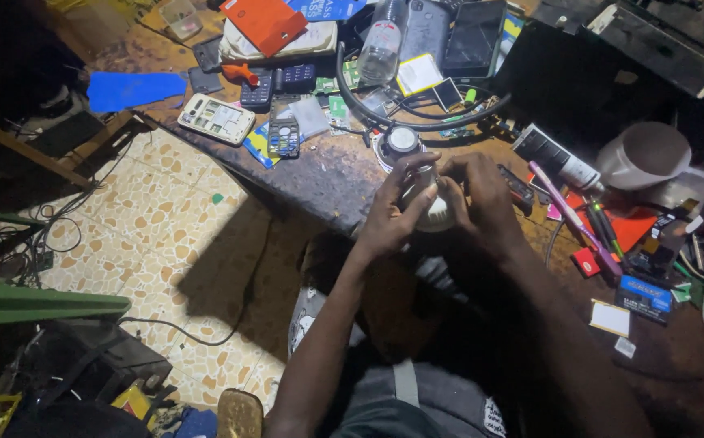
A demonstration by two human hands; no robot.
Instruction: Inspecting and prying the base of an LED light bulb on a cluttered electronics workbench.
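At the near edge of the cluttered workbench (319, 174), I see both hands wrapped around a small white bulb-shaped object (430, 209). My left hand (391, 215) grips it from nine o'clock, my right hand (482, 199) from three o'clock, fingers curled tight. At twelve o'clock, just beyond, lies a round speaker (401, 141); a pink pen (575, 217) lies at three o'clock.

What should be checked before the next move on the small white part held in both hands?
1. Left hand grips the white part: ok.
2. Right hand on it too: ok.
3. Part fully visible: not ok, fingers cover most of it.
4. Part held above the workbench edge: ok.
5. Round speaker apart from the hands: ok.
6. Bench lit well enough: cannot tell.
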